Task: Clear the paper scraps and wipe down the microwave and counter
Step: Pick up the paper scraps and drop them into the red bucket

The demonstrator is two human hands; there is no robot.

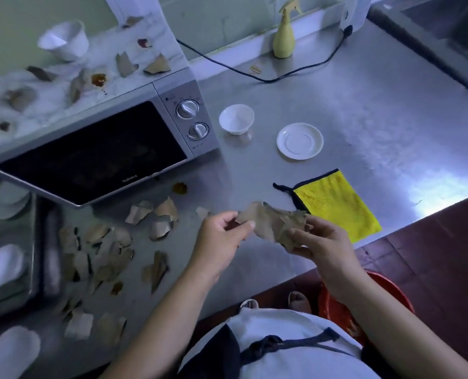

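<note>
Nearest the edge, both hands hold a bunch of scraps (pixel 271 222) above the surface (pixel 336 105): left fingers (pixel 243 224) pinched on one end, right fingers (pixel 295 236) curled under the other. Better to bunch it tight before binning. More scraps (pixel 98 250) lie left; others top the microwave (pixel 90 149) beyond.

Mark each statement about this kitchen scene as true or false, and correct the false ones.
1. Both hands hold brown paper scraps. True: the left hand and right hand grip a bunch of scraps.
2. The yellow cloth lies on top of the microwave. False: it lies on the counter.
3. The microwave door is open. False: it is closed.
4. Scraps lie on the microwave top. True.
5. A saucer sits on the counter. True.
</note>
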